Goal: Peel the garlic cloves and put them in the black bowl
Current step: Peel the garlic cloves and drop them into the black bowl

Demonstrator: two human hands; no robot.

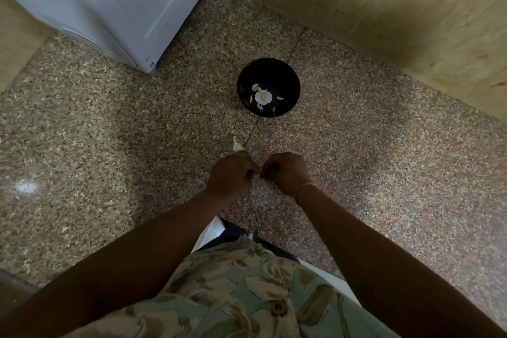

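The left hand (231, 174) and right hand (285, 173) curl, fingertips pinching a small garlic clove (260, 173) between them. The black bowl (288, 77) stands on the floor (109, 132) toward its far edge — peeled cloves (263, 94) inside.

place: home utility corner | cues: white appliance (109, 3) upper left; speckled terrazzo floor (109, 132); plywood wall panels (384, 8) upper right

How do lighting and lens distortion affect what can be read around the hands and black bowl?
Head view: dim; left hand and right hand underexposed, garlic clove between them barely shows; glare spot on floor; wide-angle curves the white appliance; black bowl is sharp.
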